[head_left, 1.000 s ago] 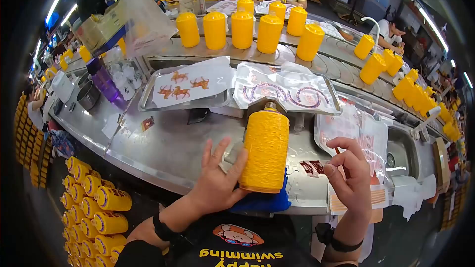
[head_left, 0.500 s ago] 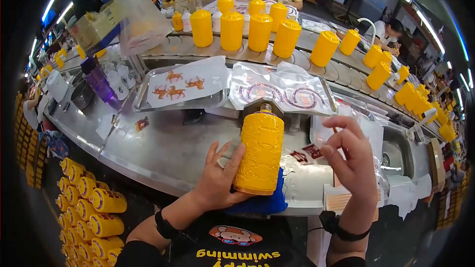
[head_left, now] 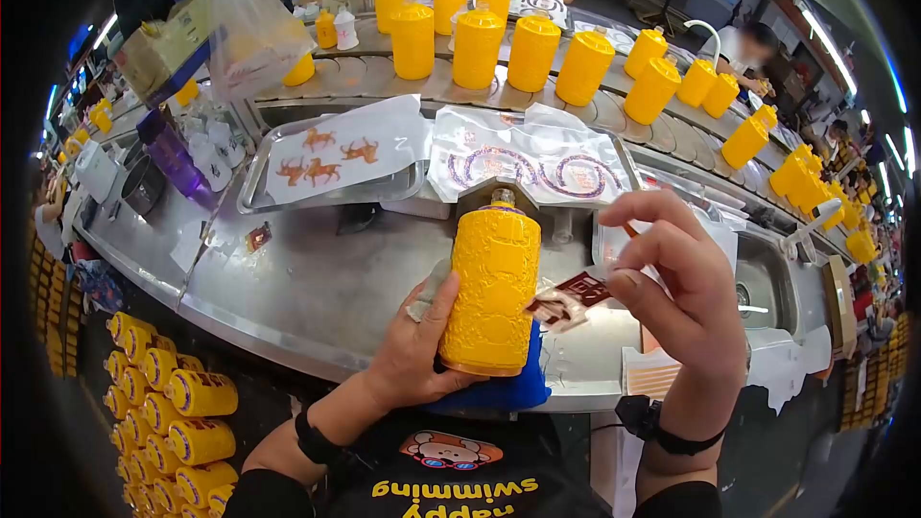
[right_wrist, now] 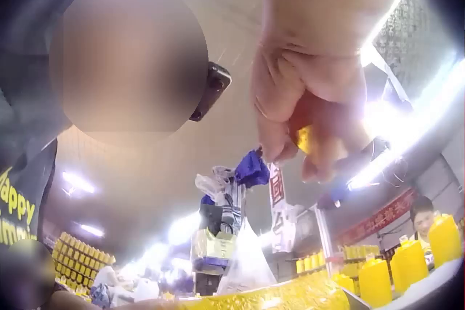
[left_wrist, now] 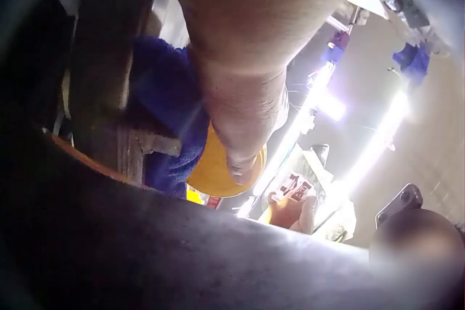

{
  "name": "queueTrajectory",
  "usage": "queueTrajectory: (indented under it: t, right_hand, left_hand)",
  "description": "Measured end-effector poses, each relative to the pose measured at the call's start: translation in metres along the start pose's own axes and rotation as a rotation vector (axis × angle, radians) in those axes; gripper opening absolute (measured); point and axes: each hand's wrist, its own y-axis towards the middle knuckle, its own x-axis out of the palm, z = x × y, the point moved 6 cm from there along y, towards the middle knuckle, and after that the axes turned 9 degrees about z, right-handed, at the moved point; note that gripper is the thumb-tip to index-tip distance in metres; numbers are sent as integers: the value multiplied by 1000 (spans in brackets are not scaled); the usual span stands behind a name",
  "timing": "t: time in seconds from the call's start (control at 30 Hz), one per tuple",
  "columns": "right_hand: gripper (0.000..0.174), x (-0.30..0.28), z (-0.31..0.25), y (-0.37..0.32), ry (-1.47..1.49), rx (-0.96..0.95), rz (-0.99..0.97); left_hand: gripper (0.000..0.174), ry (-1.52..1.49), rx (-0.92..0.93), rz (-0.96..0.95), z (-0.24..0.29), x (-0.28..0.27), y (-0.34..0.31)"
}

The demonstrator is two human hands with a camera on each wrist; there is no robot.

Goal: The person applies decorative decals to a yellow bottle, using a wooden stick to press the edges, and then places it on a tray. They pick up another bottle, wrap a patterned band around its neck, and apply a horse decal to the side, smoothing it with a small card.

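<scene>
A yellow bottle (head_left: 490,290) with a raised relief surface leans back at the table's front. Its neck sits in a dark angled rest (head_left: 484,195), its base over a blue cloth (head_left: 516,379). My left hand (head_left: 411,343) grips the bottle's left side low down, thumb along it, with a greyish pad (head_left: 432,290) behind the thumb. My right hand (head_left: 686,293) pinches a clear decal (head_left: 572,295) printed with dark red characters, close to the bottle's right side. A thin brown stick (head_left: 629,229) shows between its fingers. The decal (right_wrist: 277,190) hangs below the fingertips in the right wrist view.
Two metal trays (head_left: 251,194) with printed decal sheets stand behind the bottle. Beyond them a conveyor (head_left: 369,82) carries several yellow bottles. A sink (head_left: 772,297) lies to the right. Bottles (head_left: 197,432) are stacked at the lower left. Other people sit across the conveyor.
The bottle has turned, bringing a patterned panel to the front in place of plain ridges. My right hand has moved the decal in toward the bottle. My left fingers have closed in around its side.
</scene>
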Motion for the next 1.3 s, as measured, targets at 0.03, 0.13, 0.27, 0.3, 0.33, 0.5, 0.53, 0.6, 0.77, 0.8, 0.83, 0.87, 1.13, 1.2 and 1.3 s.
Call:
queueTrajectory:
  t: [0.03,0.13,0.27,0.3,0.33,0.5,0.53,0.6,0.77,0.8,0.83,0.87,1.13,1.2,1.3]
  right_hand:
    - [12,3,-1,4,27,12,-11]
    - [15,31,24,5,23,44,-39]
    - [15,50,50,0,-25,93,-31]
    - [15,51,51,-1,-33,105,-22]
    - [15,50,50,-1,-37,96,-18]
    - [16,47,43,6,-13,81,-19]
    - [16,49,44,8,-18,69,-23]
    - [16,55,46,14,-30,43,-30]
    - [15,67,60,17,-74,25,-26]
    - [15,70,62,19,-79,30,-29]
    - [16,72,64,20,-60,42,-29]
    - [16,73,66,20,-42,56,-26]
    - [16,80,75,20,15,107,-43]
    - [17,83,78,21,25,110,-40]
    - [17,83,77,23,24,108,-45]
  left_hand:
    - [105,0,-15,-1,-3,3,-2]
    - [106,-88,-150,-87,-12,5,-10]
    - [105,-138,-198,-156,-12,-1,-9]
    - [105,-140,-209,-158,-13,0,-10]
    - [106,-141,-218,-159,-12,2,-10]
    - [105,-257,-246,-134,-15,6,-10]
    - [105,-271,-256,-135,-16,7,-12]
    - [103,-290,-221,-122,-16,5,-12]
    - [94,-676,-410,134,-41,10,1]
    - [91,-660,-444,157,-40,9,12]
    - [90,-554,-456,142,-35,7,23]
    - [90,-448,-467,124,-28,5,33]
    - [90,-589,-560,110,-39,24,34]
    - [88,-646,-562,123,-40,24,34]
    - [87,-690,-566,125,-37,24,37]
